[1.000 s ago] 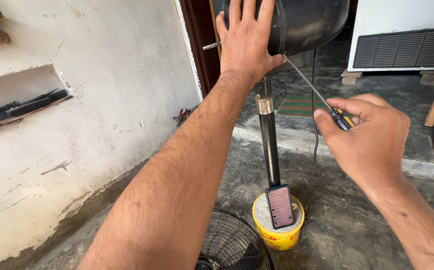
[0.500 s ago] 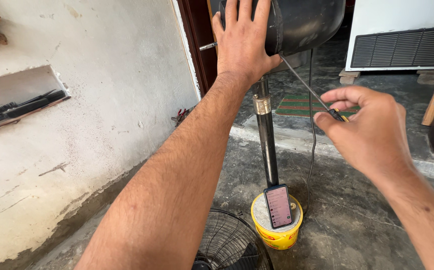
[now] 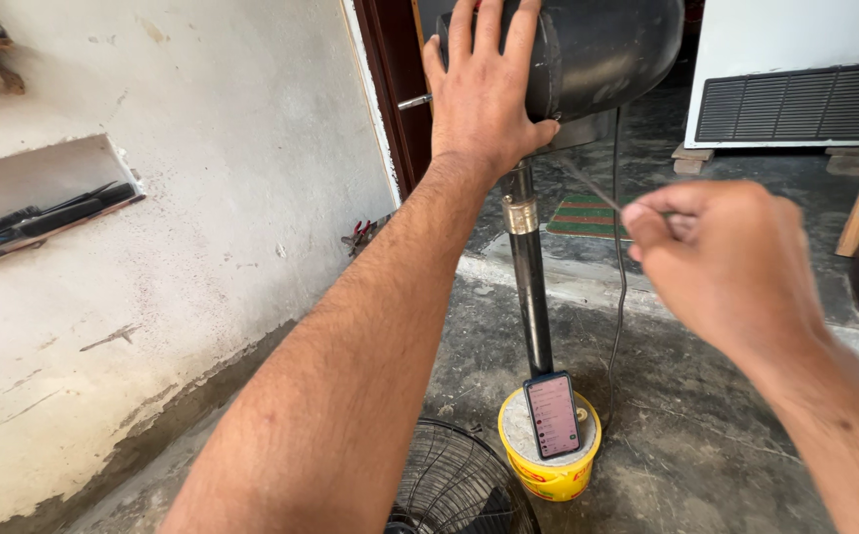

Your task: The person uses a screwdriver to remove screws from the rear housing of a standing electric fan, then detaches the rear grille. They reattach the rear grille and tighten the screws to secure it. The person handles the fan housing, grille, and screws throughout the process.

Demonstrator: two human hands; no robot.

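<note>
My left hand lies flat against the black motor housing of a standing fan, fingers spread upward. The housing sits on a dark metal pole set in a yellow bucket filled with concrete. My right hand is closed around a screwdriver; its thin shaft points up and left toward the underside of the housing. The screwdriver's handle is hidden inside my fist.
A phone with a lit screen leans against the pole on the bucket. A black wire fan guard lies on the concrete floor. A white wall with a tool shelf is left. A dark door frame and a white vented appliance stand behind.
My right hand has turned over so its back faces me, hiding the screwdriver handle. The view has shifted slightly closer to the fan. My left hand stays on the housing.
</note>
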